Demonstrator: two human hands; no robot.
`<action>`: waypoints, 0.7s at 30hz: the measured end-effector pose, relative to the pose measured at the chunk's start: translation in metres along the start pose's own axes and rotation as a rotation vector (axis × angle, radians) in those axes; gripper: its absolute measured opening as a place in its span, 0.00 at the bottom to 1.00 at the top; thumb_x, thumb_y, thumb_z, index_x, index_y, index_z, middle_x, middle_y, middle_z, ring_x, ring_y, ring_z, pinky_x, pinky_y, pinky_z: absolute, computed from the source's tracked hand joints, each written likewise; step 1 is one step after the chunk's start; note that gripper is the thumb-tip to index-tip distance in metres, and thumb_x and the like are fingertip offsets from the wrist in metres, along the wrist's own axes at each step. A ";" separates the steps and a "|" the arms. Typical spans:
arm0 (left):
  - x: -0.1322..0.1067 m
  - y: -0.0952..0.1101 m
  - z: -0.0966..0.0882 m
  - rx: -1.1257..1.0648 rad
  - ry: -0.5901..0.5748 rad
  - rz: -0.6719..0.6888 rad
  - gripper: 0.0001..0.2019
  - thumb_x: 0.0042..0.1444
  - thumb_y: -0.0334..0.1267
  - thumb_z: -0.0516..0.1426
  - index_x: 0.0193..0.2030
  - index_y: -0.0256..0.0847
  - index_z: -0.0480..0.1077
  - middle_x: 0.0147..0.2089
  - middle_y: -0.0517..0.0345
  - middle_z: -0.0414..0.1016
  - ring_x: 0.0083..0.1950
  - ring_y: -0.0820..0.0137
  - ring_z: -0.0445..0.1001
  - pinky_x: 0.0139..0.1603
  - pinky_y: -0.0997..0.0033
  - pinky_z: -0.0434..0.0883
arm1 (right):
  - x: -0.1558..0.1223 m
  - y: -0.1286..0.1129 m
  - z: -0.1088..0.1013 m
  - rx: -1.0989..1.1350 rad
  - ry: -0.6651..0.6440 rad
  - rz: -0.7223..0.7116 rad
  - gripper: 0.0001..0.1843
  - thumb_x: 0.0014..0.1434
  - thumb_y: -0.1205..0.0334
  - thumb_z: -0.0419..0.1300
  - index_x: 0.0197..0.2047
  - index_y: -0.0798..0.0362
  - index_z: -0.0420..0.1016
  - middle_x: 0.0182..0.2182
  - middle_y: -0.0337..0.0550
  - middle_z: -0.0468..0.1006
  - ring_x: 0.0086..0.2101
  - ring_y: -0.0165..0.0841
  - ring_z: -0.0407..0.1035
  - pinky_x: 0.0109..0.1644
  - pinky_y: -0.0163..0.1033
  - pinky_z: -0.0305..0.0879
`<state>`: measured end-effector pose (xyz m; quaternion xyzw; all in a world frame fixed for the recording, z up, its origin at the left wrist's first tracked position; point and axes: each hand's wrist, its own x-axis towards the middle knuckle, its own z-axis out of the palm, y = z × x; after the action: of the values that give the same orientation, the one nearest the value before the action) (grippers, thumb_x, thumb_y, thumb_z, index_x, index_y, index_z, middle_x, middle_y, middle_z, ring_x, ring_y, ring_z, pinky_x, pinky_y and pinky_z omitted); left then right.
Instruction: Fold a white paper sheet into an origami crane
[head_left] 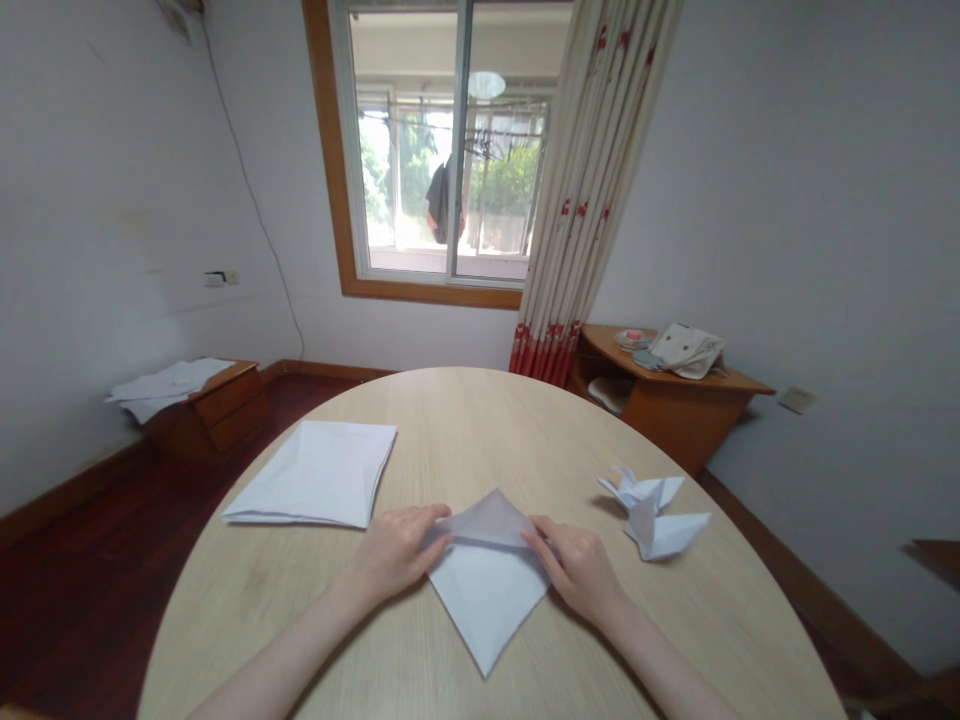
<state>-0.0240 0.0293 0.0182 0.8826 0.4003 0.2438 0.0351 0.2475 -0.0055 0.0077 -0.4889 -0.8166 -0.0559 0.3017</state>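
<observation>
Stack point(315, 475): flat white sheets on the table's left side, well apart from the hands.
Table point(465, 420): round, pale wood; everything lies on it.
Left hand point(397, 548): palm down, fingers stretched toward the middle, fingertips pinning the left end of the fold line; forearm comes in low from the near left edge.
Sheet point(487, 590): white paper set as a diamond at the table's near centre, between the two hands; its far corner is folded over as a raised grey flap.
Handling: likely very light, thin and limp, easy to crease or tear, and apt to slide on the smooth wood; best held flat at the ends of the fold, by the edges, as it is now.
Right hand point(577, 565): palm down, fingers loosely curled, tips pressing the right end of the fold; forearm angles in from the near right.
Models point(652, 510): two folded paper shapes just right of the right hand, not touched.
</observation>
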 end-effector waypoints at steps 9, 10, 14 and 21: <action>0.000 -0.005 0.004 -0.032 0.093 0.011 0.15 0.68 0.45 0.45 0.51 0.43 0.69 0.40 0.55 0.80 0.39 0.67 0.80 0.38 0.73 0.74 | -0.003 0.005 0.002 0.031 0.031 0.010 0.21 0.69 0.54 0.42 0.53 0.54 0.70 0.37 0.51 0.82 0.32 0.37 0.77 0.35 0.39 0.72; 0.000 -0.005 0.004 -0.032 0.106 0.010 0.15 0.68 0.45 0.46 0.51 0.43 0.69 0.40 0.55 0.80 0.39 0.67 0.79 0.38 0.73 0.74 | -0.003 0.005 0.003 0.033 0.038 0.016 0.21 0.69 0.55 0.42 0.54 0.54 0.69 0.38 0.52 0.82 0.33 0.37 0.77 0.36 0.39 0.72; 0.000 -0.007 0.006 -0.038 0.162 0.021 0.15 0.68 0.45 0.45 0.52 0.43 0.68 0.44 0.54 0.79 0.42 0.67 0.79 0.42 0.71 0.75 | -0.004 0.006 0.004 0.059 0.079 0.032 0.19 0.68 0.56 0.44 0.56 0.54 0.66 0.41 0.52 0.81 0.36 0.38 0.77 0.40 0.41 0.73; 0.000 -0.011 0.014 -0.017 0.209 0.024 0.16 0.68 0.43 0.45 0.59 0.43 0.60 0.52 0.51 0.76 0.50 0.64 0.76 0.49 0.66 0.74 | -0.002 0.007 0.007 0.090 0.109 0.042 0.19 0.67 0.59 0.46 0.59 0.54 0.62 0.47 0.53 0.77 0.43 0.40 0.74 0.47 0.46 0.71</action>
<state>-0.0254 0.0382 0.0031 0.8567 0.3892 0.3384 -0.0023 0.2512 -0.0006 -0.0009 -0.4881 -0.7901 -0.0391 0.3687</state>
